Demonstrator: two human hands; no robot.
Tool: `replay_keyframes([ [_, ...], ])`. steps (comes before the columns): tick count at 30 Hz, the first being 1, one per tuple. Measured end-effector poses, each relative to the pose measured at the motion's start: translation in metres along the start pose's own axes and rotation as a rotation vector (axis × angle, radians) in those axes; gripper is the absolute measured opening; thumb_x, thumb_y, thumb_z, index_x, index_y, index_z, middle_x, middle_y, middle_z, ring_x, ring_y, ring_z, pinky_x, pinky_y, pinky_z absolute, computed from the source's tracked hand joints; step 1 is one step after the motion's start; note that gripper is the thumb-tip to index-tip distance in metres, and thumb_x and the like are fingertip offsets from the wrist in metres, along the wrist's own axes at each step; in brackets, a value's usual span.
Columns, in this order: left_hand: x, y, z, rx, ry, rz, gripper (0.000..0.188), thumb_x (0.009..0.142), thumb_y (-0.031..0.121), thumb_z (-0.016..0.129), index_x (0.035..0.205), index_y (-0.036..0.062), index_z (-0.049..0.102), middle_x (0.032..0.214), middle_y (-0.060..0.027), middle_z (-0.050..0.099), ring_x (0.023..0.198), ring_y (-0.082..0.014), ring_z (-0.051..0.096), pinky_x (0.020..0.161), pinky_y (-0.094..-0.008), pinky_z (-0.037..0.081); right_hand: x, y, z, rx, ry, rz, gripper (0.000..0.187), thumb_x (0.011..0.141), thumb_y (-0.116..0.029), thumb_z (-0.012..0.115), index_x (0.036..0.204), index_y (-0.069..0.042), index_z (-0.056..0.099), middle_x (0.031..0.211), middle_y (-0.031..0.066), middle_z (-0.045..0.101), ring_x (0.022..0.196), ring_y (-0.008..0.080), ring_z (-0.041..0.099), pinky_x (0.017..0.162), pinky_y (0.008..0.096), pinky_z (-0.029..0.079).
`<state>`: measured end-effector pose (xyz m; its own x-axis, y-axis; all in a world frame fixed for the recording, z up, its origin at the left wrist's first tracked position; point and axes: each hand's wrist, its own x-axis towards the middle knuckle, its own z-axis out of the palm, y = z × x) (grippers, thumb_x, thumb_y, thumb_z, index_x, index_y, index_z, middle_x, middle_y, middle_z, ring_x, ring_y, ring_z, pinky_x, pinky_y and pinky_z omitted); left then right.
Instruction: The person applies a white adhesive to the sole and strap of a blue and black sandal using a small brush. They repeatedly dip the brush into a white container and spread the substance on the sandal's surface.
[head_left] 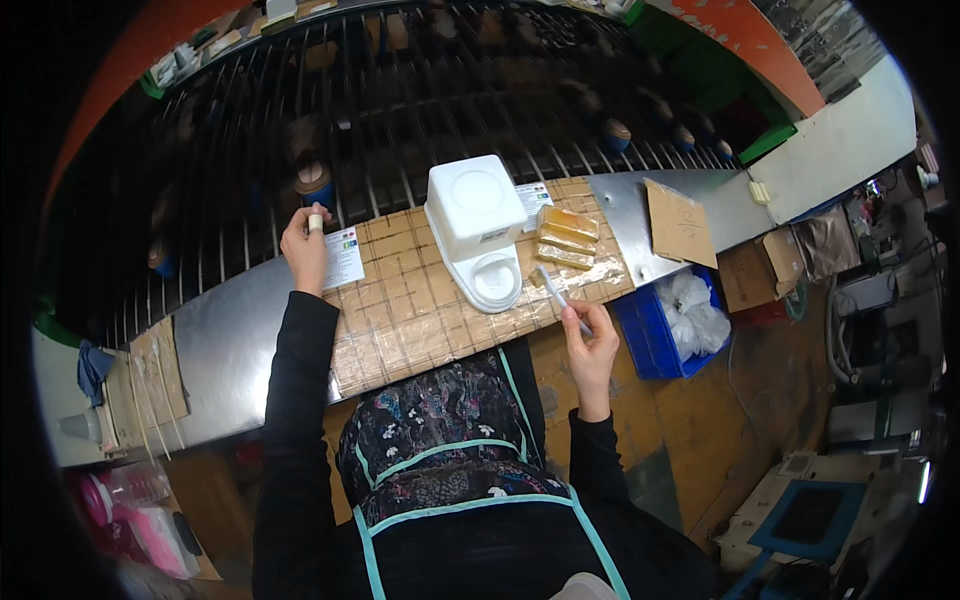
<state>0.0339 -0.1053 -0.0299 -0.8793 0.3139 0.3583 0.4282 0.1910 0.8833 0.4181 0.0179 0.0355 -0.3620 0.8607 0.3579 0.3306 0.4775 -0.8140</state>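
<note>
My left hand reaches over the far edge of the bench, a pale finger cover on one finger. Its curled fingers are at the lower side of a round blue piece with a tan top, and seem to grip it. In my right hand is a slim white stick-like tool, pinched between thumb and fingers, its tip pointing away from me. Left of that tip stands a white plastic dispenser with a round cup-shaped front. Beyond the tip lie several yellowish tape-wrapped blocks.
A cardboard mat under clear tape covers the bench middle, with a printed card by my left hand. Beyond runs a dark barred rack carrying more blue-and-tan pieces. A blue bin of plastic bags sits at right.
</note>
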Motion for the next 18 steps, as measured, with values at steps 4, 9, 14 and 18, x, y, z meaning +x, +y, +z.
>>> replay_keyframes([
  [4, 0.004, -0.006, -0.010, 0.037, 0.041, -0.084, 0.025, 0.098, 0.019, 0.050, 0.108, 0.0050, 0.069, 0.080, -0.0084, 0.073, 0.080, -0.0186, 0.069, 0.077, -0.0319, 0.050, 0.001, -0.004, 0.006, -0.052, -0.025, -0.028, 0.014, 0.088, -0.012, 0.069, 0.095, -0.001, 0.070, 0.082, 0.0105, 0.064, 0.069, 0.0198, 0.061, 0.063, 0.0302, 0.047],
  [9, 0.007, -0.003, -0.005, 0.084, 0.063, -0.087, 0.031, 0.096, 0.012, 0.048, 0.123, 0.0086, 0.063, 0.094, -0.0089, 0.074, 0.088, -0.0201, 0.068, 0.083, -0.0326, 0.049, 0.009, -0.006, 0.014, -0.374, -0.022, -0.225, 0.013, 0.083, -0.012, 0.072, 0.095, -0.007, 0.073, 0.084, 0.0063, 0.062, 0.076, 0.0206, 0.059, 0.075, 0.0350, 0.038],
  [14, 0.009, -0.008, -0.003, -0.008, 0.073, -0.088, 0.031, 0.094, 0.008, 0.051, 0.123, 0.0092, 0.063, 0.099, -0.0095, 0.073, 0.091, -0.0200, 0.068, 0.084, -0.0319, 0.049, 0.018, -0.012, 0.025, -0.555, -0.036, -0.379, 0.016, 0.079, -0.011, 0.072, 0.095, -0.011, 0.073, 0.086, 0.0041, 0.059, 0.081, 0.0206, 0.057, 0.077, 0.0365, 0.033],
  [18, 0.010, -0.010, -0.003, -0.048, 0.055, -0.116, 0.029, 0.094, 0.011, 0.055, 0.121, 0.0078, 0.064, 0.098, -0.0103, 0.073, 0.092, -0.0188, 0.068, 0.083, -0.0316, 0.049, 0.023, -0.017, 0.031, -0.628, -0.076, -0.437, 0.017, 0.079, -0.009, 0.071, 0.095, -0.011, 0.073, 0.086, 0.0046, 0.057, 0.082, 0.0223, 0.056, 0.076, 0.0377, 0.034],
])
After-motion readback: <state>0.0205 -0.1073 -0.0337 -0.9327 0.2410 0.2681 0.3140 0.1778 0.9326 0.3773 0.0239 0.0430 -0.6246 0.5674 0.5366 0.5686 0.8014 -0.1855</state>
